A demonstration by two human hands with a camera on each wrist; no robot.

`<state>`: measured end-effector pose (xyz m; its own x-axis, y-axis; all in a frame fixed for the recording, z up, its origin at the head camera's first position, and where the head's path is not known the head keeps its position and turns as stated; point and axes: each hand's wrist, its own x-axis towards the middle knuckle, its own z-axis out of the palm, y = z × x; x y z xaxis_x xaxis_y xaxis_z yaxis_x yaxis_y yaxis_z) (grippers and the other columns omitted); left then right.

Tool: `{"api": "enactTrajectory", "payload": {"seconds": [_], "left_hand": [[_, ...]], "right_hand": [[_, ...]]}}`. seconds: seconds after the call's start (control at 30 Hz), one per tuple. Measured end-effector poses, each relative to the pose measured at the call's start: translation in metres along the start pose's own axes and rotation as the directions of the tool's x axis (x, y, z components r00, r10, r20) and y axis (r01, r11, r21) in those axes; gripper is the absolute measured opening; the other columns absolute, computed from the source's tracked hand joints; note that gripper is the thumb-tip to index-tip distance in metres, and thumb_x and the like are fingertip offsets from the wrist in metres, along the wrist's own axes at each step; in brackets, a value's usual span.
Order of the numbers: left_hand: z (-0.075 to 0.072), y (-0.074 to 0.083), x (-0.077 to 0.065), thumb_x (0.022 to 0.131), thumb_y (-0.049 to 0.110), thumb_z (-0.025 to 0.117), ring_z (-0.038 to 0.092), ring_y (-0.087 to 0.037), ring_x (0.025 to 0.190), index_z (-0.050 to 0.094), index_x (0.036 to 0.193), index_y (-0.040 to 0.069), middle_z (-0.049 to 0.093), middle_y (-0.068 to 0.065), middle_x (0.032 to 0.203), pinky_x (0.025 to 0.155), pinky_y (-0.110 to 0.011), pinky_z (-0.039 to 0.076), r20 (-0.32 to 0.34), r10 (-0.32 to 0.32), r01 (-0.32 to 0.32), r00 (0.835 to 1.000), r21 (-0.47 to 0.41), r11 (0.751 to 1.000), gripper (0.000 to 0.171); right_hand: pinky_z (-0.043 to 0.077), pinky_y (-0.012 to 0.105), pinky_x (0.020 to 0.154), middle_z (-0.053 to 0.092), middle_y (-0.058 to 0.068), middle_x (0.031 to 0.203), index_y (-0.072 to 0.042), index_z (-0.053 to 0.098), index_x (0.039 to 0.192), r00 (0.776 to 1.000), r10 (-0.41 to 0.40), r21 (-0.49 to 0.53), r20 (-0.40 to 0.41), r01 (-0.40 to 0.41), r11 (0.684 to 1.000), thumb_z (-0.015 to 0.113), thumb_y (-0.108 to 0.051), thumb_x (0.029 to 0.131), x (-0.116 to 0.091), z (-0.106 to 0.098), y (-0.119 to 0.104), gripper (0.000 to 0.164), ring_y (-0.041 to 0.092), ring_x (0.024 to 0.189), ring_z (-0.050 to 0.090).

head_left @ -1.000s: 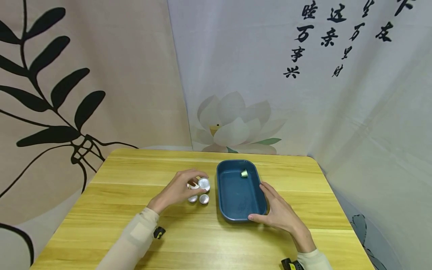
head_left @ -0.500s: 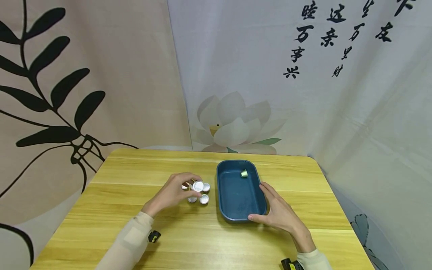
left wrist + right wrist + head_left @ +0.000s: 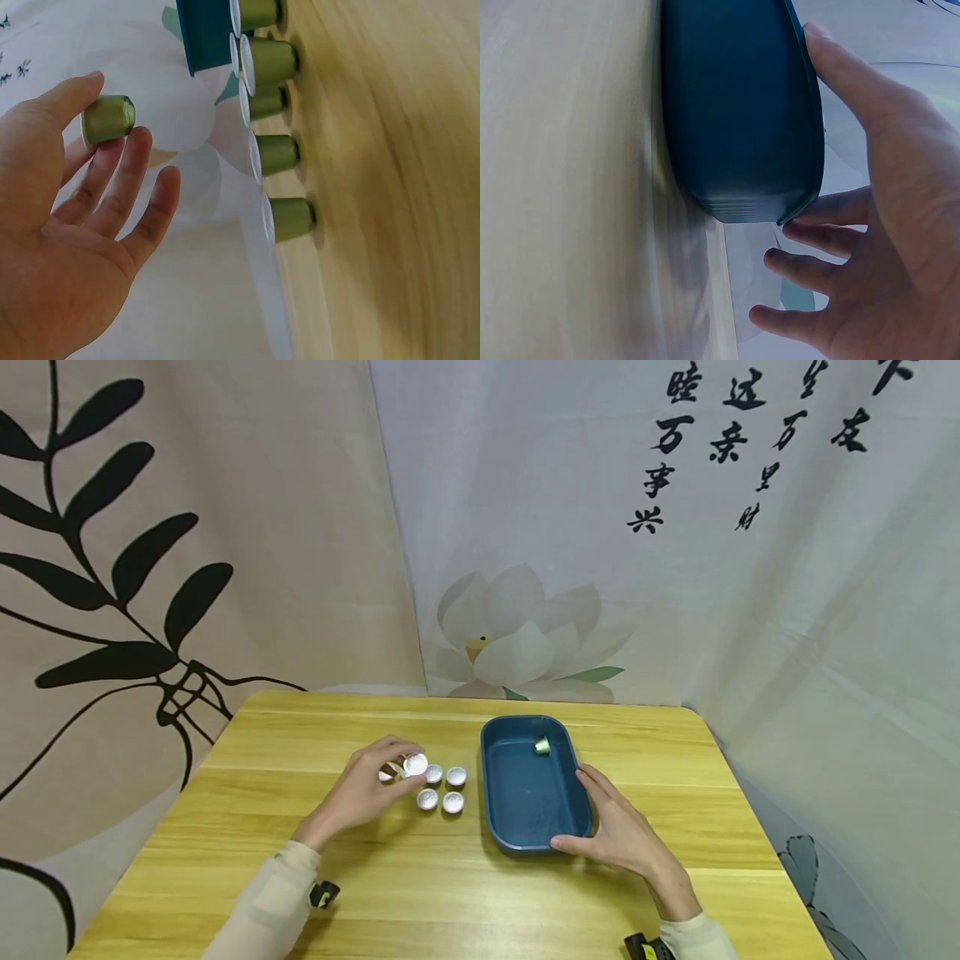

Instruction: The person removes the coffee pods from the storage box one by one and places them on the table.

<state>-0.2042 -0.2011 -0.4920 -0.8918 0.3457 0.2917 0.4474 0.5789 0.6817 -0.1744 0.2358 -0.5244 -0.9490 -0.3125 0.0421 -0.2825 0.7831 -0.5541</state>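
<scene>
My left hand (image 3: 362, 787) pinches a green coffee capsule (image 3: 109, 120) between thumb and fingertips, raised above the table; its pale lid faces up in the head view. Beside and below that hand, several more coffee capsules (image 3: 453, 802) stand lid down or lid up, I see their pale round faces upward, with green sides (image 3: 289, 219) in the left wrist view. My right hand (image 3: 621, 827) rests against a dark blue tray (image 3: 491, 814), thumb on the near rim and fairly straight fingers along the right side. One green capsule (image 3: 542, 746) lies on its side inside the tray.
The wooden table (image 3: 420, 893) carries everything, its far edge close behind the tray. A printed cloth backdrop (image 3: 300, 527) hangs behind it. Dark cameras sit on the left wrist (image 3: 324, 894) and right wrist (image 3: 648, 947).
My left hand has moved left, away from the tray, carrying the pinched capsule and uncovering more of the standing capsules. My right hand and the tray have stayed in place.
</scene>
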Motion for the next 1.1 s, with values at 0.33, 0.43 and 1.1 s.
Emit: {"api": "enactTrajectory", "payload": {"seconds": [0.33, 0.43, 1.1], "left_hand": [[-0.003, -0.010, -0.013, 0.097, 0.014, 0.090, 0.077, -0.023, 0.107, 0.074, 0.139, 0.006, 0.079, -0.007, 0.126, 0.092, -0.051, 0.070, -0.025, -0.018, 0.018, 1.000, -0.007, 1.000, 0.046], [-0.002, -0.013, -0.017, 0.097, 0.013, 0.090, 0.078, -0.024, 0.109, 0.074, 0.137, 0.005, 0.080, -0.007, 0.127, 0.093, -0.053, 0.070, -0.029, -0.028, 0.028, 0.999, -0.004, 1.000, 0.044], [0.010, -0.029, -0.032, 0.094, 0.010, 0.093, 0.076, -0.023, 0.105, 0.077, 0.131, 0.006, 0.082, -0.007, 0.124, 0.084, -0.036, 0.069, -0.032, -0.122, 0.124, 0.992, 0.045, 0.991, 0.041]], "right_hand": [[0.056, 0.072, 0.117, 0.034, 0.021, 0.184, -0.003, 0.037, 0.175, 1.000, 0.002, 0.005, 0.005, -0.002, 1.000, 0.092, -0.073, 0.082, 0.000, 0.000, 0.000, 0.128, 0.052, 0.158, 0.053], [0.056, 0.072, 0.118, 0.034, 0.021, 0.184, -0.003, 0.037, 0.175, 1.000, 0.001, 0.005, 0.006, -0.001, 1.000, 0.091, -0.074, 0.082, 0.001, 0.000, 0.000, 0.129, 0.052, 0.158, 0.053], [0.056, 0.073, 0.117, 0.034, 0.021, 0.184, -0.002, 0.038, 0.174, 1.000, 0.006, 0.009, 0.003, -0.006, 1.000, 0.093, -0.071, 0.082, 0.000, 0.000, -0.001, 0.128, 0.052, 0.158, 0.053]]}}
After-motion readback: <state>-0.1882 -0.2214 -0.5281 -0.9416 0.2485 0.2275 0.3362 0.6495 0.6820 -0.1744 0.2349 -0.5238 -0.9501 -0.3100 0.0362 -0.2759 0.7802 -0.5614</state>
